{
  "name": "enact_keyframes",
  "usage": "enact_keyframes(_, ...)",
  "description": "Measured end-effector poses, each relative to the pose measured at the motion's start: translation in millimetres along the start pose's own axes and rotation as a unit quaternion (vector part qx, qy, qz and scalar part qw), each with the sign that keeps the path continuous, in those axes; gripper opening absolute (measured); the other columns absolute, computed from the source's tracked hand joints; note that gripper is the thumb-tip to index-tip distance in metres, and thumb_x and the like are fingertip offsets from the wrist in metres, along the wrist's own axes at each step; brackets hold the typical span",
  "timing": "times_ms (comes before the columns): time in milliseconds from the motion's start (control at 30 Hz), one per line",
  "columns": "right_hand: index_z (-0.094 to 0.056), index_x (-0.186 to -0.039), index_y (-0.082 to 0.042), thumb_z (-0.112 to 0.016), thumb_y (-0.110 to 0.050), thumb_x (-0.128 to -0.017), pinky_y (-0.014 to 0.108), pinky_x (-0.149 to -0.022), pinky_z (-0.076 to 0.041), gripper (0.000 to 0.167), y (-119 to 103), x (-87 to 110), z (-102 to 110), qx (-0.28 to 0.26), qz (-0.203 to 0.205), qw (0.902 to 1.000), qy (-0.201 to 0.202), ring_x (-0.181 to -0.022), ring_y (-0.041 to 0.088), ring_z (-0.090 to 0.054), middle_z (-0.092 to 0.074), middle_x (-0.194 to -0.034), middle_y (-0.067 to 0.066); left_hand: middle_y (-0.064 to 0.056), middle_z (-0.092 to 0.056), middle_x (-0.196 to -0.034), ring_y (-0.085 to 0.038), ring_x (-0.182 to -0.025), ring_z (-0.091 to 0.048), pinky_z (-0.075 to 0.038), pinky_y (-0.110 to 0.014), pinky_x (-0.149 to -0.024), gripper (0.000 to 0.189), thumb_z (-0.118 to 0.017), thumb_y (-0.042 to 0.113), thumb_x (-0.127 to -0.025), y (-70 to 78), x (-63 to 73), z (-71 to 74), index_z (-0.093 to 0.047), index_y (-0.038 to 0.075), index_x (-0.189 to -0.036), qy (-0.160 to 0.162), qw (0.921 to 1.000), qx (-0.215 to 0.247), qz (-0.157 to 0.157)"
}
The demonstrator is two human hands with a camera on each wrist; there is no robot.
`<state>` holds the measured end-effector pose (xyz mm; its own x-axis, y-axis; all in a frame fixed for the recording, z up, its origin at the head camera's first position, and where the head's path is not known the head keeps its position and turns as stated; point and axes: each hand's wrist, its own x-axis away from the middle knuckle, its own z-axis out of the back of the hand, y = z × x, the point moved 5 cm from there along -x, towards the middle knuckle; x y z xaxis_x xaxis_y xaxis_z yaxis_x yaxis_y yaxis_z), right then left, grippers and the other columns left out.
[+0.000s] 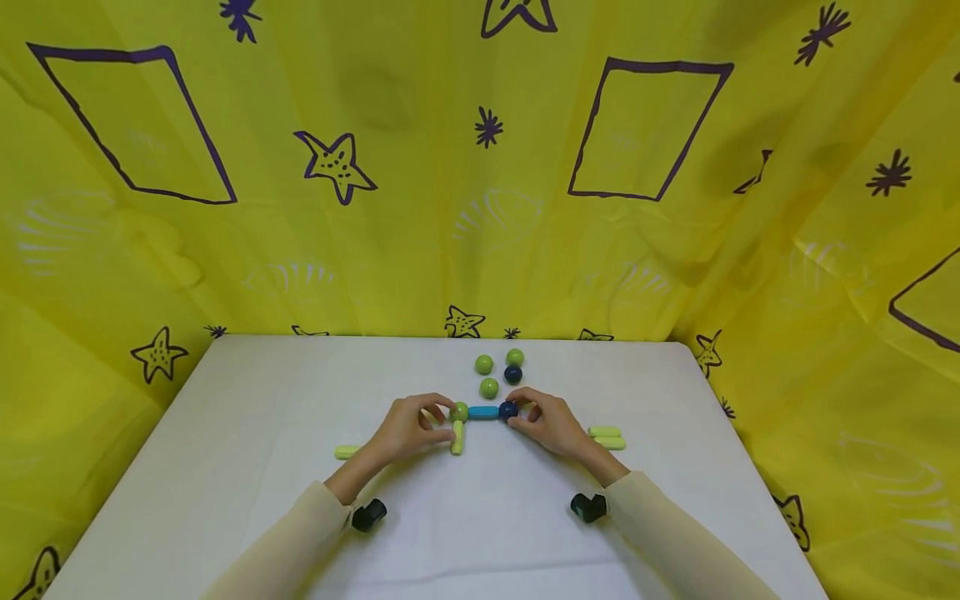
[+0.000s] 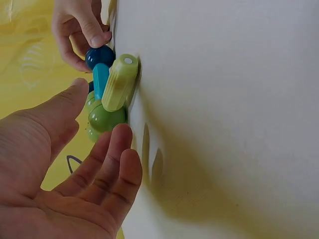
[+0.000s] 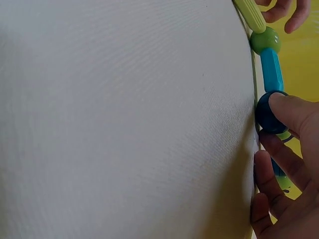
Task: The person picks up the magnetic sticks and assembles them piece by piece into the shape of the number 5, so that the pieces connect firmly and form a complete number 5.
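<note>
A green ball (image 1: 459,412), a blue rod (image 1: 483,412) and a dark blue ball (image 1: 507,411) lie joined in a row on the table. From the green ball a pale yellow-green rod (image 2: 120,82) extends toward me, a small silvery disc on its free end. My right hand (image 1: 553,425) pinches the dark blue ball (image 3: 271,112) between thumb and fingers. Around the green ball (image 2: 106,118) my left hand (image 1: 411,428) is spread, thumb apart from the fingers. The left wrist view shows nothing gripped there, though its fingertips are very near the ball.
Behind the row sit loose green balls (image 1: 489,387) and another dark blue ball (image 1: 513,374). One pale rod (image 1: 347,452) lies beside my left forearm, and two more rods (image 1: 607,437) lie right of my right hand. Yellow patterned cloth (image 1: 420,250) surrounds the white table (image 1: 480,533).
</note>
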<state>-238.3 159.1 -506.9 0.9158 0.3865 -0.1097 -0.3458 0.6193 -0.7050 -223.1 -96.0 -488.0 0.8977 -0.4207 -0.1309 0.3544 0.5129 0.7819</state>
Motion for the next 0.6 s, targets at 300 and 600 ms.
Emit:
enact_keyframes(300,-0.067,-0.124,-0.015,-0.077,-0.017,-0.094,0.026,-0.074,-0.048,0.032,4,2.1,2,-0.001,0.001,1.0000,0.005,-0.081,0.013,-0.056,-0.072,-0.113,0.002,-0.013,-0.073,-0.097,-0.013,-0.064,-0.059,-0.051,-0.027,-0.063,0.042,-0.085,0.015,-0.085,3.7,-20.8,1.4,-0.071,0.005,-0.123,0.015,0.9998,-0.004,-0.008)
enact_keyframes(600,-0.067,-0.124,-0.015,-0.076,-0.019,-0.095,0.027,-0.077,-0.051,0.031,6,1.8,1,-0.012,0.009,0.9999,-0.004,-0.083,0.013,-0.058,-0.071,-0.115,0.003,-0.013,-0.072,-0.108,-0.019,-0.075,-0.065,-0.055,-0.034,-0.072,0.043,-0.083,0.018,-0.087,6.2,-61.9,-0.8,-0.070,0.009,-0.127,0.004,0.9996,-0.015,0.025)
